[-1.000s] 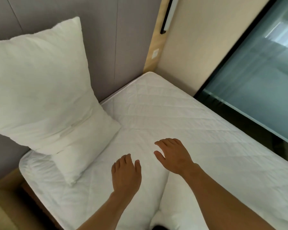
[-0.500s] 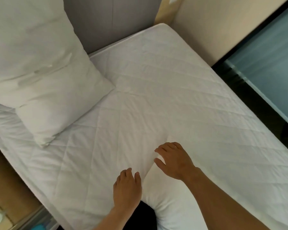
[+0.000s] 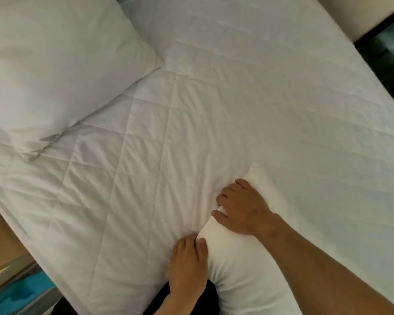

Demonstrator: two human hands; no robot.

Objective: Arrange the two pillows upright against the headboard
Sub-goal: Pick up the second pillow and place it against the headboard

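— Where is the near pillow [image 3: 243, 269]?

— At about 5 o'clock in my view, lying flat on the bed [image 3: 214, 110] at its near edge, white on white. One corner pokes up toward 12 o'clock, just past my right hand [image 3: 243, 212].

— And your grip on it?

— My right hand lies palm down across the pillow's upper part, fingers [image 3: 228, 192] curled over its left edge and pressing into the fabric, thumb against the side. My left hand [image 3: 188, 262] sits at 6 o'clock, fingers wrapped over the same edge lower down, thumb on the pillow. Both hands have closed on it; the stuffing bulges between them. My right forearm crosses the pillow from 4 o'clock.

— The other pillow?

— The far pillow [image 3: 55, 64] is at 10 o'clock, well apart from my hands, its lower corner resting on the quilted bed. Its top runs out of frame, so I cannot tell what it leans on.

— Anything beyond?

— A strip of floor [image 3: 0, 235] at 8 o'clock beside the bed, something teal [image 3: 14, 294] below it, and a dark glass panel [image 3: 387, 48] at 2 o'clock.
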